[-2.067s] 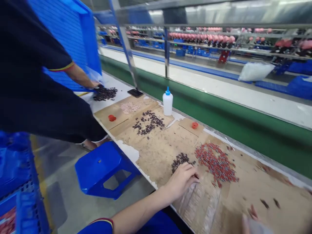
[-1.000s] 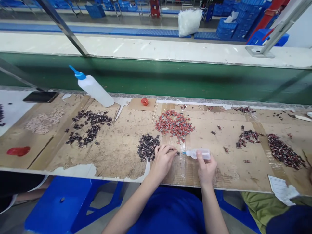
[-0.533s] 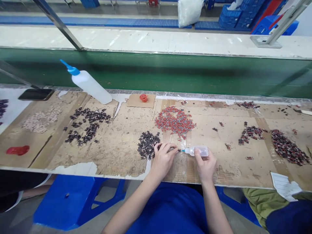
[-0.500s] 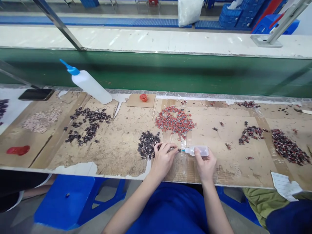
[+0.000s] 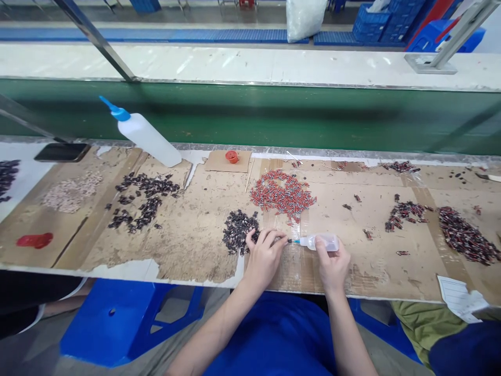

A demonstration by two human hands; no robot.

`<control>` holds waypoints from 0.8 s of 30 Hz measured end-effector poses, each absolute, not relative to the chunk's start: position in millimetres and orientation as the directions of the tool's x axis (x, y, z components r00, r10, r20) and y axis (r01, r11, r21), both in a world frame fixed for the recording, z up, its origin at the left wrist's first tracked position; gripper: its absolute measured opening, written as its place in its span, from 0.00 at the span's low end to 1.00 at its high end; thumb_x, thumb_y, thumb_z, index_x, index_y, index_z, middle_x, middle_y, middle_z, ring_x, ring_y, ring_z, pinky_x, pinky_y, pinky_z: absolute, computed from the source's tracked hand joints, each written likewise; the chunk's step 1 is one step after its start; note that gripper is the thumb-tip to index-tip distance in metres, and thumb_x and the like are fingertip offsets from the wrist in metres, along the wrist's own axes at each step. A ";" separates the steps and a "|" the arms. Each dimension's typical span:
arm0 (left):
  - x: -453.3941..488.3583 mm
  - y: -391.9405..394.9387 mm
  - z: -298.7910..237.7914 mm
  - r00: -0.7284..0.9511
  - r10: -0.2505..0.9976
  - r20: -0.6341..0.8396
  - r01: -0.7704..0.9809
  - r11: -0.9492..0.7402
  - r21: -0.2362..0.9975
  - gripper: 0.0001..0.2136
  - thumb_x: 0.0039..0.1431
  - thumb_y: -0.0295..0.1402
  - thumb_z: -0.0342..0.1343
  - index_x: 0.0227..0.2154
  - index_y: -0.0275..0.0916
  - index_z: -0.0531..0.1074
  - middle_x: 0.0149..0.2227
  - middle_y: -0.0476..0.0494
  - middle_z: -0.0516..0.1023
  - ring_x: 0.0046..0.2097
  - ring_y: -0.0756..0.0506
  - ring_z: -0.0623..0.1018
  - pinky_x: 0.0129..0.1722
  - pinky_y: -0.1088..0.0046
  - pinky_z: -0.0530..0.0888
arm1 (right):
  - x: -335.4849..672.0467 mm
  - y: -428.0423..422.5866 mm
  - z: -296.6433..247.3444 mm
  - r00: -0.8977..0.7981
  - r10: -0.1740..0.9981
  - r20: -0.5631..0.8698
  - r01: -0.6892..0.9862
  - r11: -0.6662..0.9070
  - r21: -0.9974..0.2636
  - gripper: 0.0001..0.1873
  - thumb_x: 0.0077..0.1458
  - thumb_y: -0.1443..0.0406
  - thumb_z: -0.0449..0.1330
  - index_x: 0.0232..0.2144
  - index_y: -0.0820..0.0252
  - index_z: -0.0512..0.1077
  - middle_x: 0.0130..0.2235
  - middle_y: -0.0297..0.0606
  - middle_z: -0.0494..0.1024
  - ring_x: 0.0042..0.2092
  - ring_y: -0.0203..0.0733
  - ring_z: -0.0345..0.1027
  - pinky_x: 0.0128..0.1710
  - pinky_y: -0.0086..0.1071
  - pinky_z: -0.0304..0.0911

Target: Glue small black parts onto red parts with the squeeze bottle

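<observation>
My right hand (image 5: 332, 265) is closed around a small clear squeeze bottle (image 5: 320, 242), which lies sideways with its thin blue tip pointing left. That tip meets or nearly meets a small black part (image 5: 289, 241) pinched in the fingertips of my left hand (image 5: 266, 255). Most of the part is hidden by the fingers, so its exact kind does not show. Close by on the left is a heap of small black parts (image 5: 238, 230), partly behind my left hand. Beyond both hands lies a pile of small red-and-dark parts (image 5: 279, 194) on the cardboard.
A large white bottle (image 5: 151, 140) with a blue nozzle leans at the back left. An orange cup (image 5: 231, 156) sits on a cardboard piece. More dark parts (image 5: 143, 203) lie left, and assembled-looking pieces (image 5: 465, 235) right. Blue stools (image 5: 105, 324) and seated people flank me.
The view has shifted slightly. Both hands stay in nearly the same pose, with the bottle tip still at the small black part.
</observation>
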State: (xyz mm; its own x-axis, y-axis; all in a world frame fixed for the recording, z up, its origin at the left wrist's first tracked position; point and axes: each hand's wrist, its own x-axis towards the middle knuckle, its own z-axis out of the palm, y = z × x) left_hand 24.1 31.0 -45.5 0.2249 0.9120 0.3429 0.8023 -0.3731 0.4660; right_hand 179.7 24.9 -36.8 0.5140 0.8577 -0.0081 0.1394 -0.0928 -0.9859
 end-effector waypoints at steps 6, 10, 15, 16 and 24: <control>25.7 29.2 -45.8 0.215 0.910 0.354 0.812 -0.368 0.454 0.07 0.63 0.26 0.54 0.36 0.45 0.75 0.39 0.48 0.82 0.46 0.44 0.76 0.56 0.53 0.53 | 178.1 25.1 -37.2 0.499 0.866 -0.032 0.143 -0.118 -0.983 0.16 0.46 0.53 0.63 0.22 0.59 0.69 0.21 0.32 0.72 0.24 0.37 0.64 0.25 0.30 0.61; 26.6 29.6 -46.0 0.214 0.911 0.354 0.812 -0.367 0.454 0.07 0.63 0.26 0.54 0.36 0.45 0.75 0.38 0.48 0.82 0.46 0.43 0.76 0.56 0.53 0.53 | 177.8 24.5 -37.1 0.528 0.849 -0.028 0.152 -0.126 -0.980 0.15 0.47 0.53 0.63 0.23 0.60 0.70 0.22 0.33 0.73 0.25 0.37 0.64 0.26 0.30 0.61; 26.9 28.1 -48.4 0.205 0.913 0.352 0.804 -0.363 0.472 0.07 0.62 0.26 0.55 0.35 0.45 0.76 0.38 0.48 0.82 0.46 0.43 0.76 0.56 0.52 0.53 | 182.6 23.1 -42.6 0.601 0.797 -0.056 0.030 -0.093 -0.995 0.17 0.44 0.53 0.65 0.25 0.61 0.70 0.23 0.33 0.73 0.25 0.37 0.65 0.27 0.31 0.61; 26.4 27.9 -47.8 0.202 0.918 0.342 0.801 -0.356 0.481 0.07 0.62 0.26 0.55 0.35 0.45 0.77 0.39 0.47 0.81 0.46 0.43 0.76 0.56 0.52 0.53 | 184.5 22.9 -43.7 0.633 0.771 -0.063 -0.018 -0.066 -0.998 0.17 0.44 0.53 0.65 0.26 0.62 0.70 0.24 0.34 0.74 0.26 0.38 0.66 0.27 0.31 0.62; 14.1 61.7 -28.0 0.284 0.946 0.159 0.790 -0.325 0.520 0.07 0.63 0.33 0.54 0.39 0.44 0.77 0.41 0.45 0.79 0.45 0.44 0.74 0.47 0.62 0.66 | 196.4 35.6 -40.2 0.699 0.712 0.067 0.014 0.079 -0.997 0.27 0.30 0.59 0.73 0.28 0.56 0.61 0.29 0.29 0.73 0.35 0.40 0.72 0.41 0.37 0.67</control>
